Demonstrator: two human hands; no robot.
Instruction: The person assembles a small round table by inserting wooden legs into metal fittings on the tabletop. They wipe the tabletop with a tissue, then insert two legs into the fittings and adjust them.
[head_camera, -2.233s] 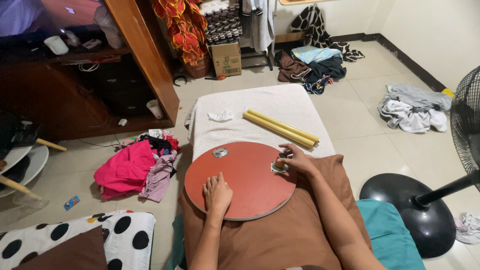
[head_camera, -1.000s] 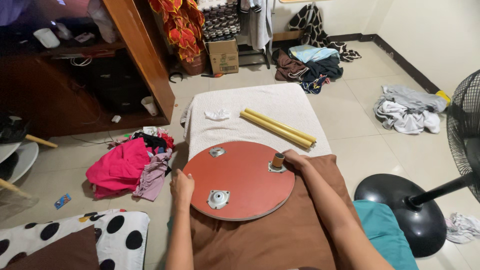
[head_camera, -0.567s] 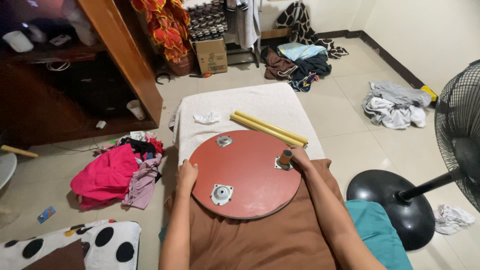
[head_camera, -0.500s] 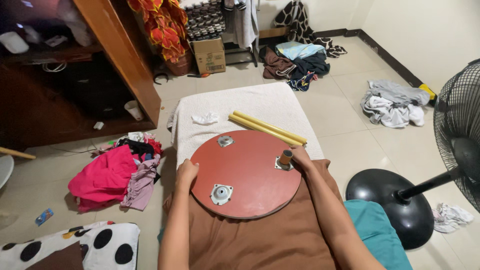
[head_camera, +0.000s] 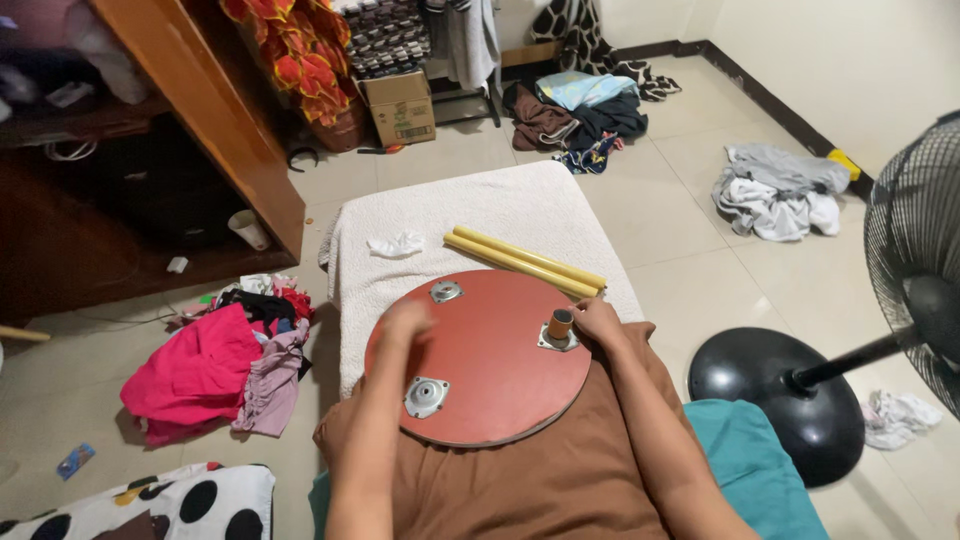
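A round red-brown board (head_camera: 490, 375) lies flat on a brown cushion (head_camera: 520, 480) in front of me. Two bare metal mounting plates (head_camera: 445, 291) (head_camera: 426, 396) are fixed to the board. A third plate carries a short brown stub (head_camera: 558, 326). My right hand (head_camera: 602, 322) grips the board's right rim, fingers against that stub. My left hand (head_camera: 405, 325) is blurred over the board's left part, off the rim, holding nothing. Two yellow legs (head_camera: 525, 262) lie side by side on a white padded cushion (head_camera: 450, 215) just beyond the board, near a crumpled white tissue (head_camera: 395, 244).
A standing fan's black base (head_camera: 775, 400) and cage (head_camera: 925, 230) are close on the right. A pink clothes pile (head_camera: 200, 370) lies left, grey clothes (head_camera: 775, 190) far right, a dark wooden cabinet (head_camera: 200, 130) and a cardboard box (head_camera: 398, 105) behind. A polka-dot cushion (head_camera: 150, 505) sits bottom left.
My left hand went from flat on the board to its left rim, and has now come off the rim over the board. The board was turned, and a plate came into view.
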